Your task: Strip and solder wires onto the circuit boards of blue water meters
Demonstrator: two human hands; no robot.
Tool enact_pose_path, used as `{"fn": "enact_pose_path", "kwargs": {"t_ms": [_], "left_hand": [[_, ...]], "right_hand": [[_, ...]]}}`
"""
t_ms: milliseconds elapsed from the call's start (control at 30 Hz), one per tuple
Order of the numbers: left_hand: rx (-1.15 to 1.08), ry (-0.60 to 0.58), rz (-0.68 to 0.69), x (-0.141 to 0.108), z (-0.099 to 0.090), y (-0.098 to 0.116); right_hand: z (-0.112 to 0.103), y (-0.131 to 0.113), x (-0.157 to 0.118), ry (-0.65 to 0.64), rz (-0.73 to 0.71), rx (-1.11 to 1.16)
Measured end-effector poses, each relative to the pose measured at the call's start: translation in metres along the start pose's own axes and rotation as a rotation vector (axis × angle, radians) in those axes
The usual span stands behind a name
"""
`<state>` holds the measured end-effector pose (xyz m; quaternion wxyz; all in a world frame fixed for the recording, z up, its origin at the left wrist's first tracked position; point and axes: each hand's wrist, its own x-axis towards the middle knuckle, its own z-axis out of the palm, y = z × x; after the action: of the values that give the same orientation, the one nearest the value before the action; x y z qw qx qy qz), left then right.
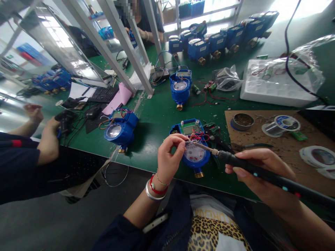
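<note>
A blue meter (195,155) with an open top, a green circuit board and a small display stands at the table edge before me. My left hand (171,153) pinches thin wires at the meter's upper left. In my right hand (261,170) is a black soldering iron (243,163), its metal tip pointing left at the wires over the dial. Red, orange and white wires (197,135) bunch over the board. Behind the meter's right side lie dark-handled pliers (216,137), partly hidden.
Two more open meters (121,129) (180,87) stand left and behind. A brown board (274,143) at right bears a round tin (243,121) and solder spool (284,125). Beyond are a foam tray (277,94) and a meter row. A co-worker's hands (49,136) are at left.
</note>
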<state>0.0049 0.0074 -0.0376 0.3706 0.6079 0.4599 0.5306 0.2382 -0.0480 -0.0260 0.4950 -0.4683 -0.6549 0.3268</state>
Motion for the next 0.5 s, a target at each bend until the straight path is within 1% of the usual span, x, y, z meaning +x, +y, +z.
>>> {"fn": "enact_pose_path", "kwargs": {"t_ms": [167, 333, 500], "left_hand": [[0.012, 0.005, 0.011, 0.0007, 0.0001, 0.0006], [0.013, 0.009, 0.002, 0.0006, 0.0003, 0.0004], [-0.004, 0.013, 0.003, 0.0, 0.0007, -0.0008]], "right_hand": [[0.0, 0.0004, -0.0015, 0.002, 0.026, -0.024], [0.0001, 0.0005, -0.001, 0.002, 0.004, 0.006], [0.0, -0.0004, -0.0017, 0.034, 0.012, 0.057]]}}
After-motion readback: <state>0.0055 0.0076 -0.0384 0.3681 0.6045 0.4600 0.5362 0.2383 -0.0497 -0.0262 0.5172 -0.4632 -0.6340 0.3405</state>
